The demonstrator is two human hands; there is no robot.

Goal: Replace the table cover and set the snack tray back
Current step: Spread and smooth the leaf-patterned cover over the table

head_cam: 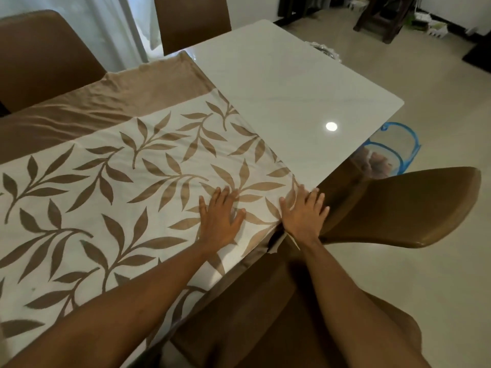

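Note:
A white table cover (pixel 127 176) printed with brown leaves and edged in plain brown lies over the left part of a glossy white table (pixel 287 88). The table's right part is bare. My left hand (pixel 219 217) rests flat on the cover near its right edge, fingers spread. My right hand (pixel 303 212) lies flat on the cover's near right corner at the table's front edge, fingers apart. A fold of the cover hangs off the edge just below that hand. No snack tray is in view.
Brown chairs stand around the table: one at the near right (pixel 398 205), one under my arms (pixel 252 314), two at the far side (pixel 45 57). A blue-rimmed mesh basket (pixel 401 147) sits on the tiled floor beyond the table's right corner. A dark stool (pixel 382 17) stands farther back.

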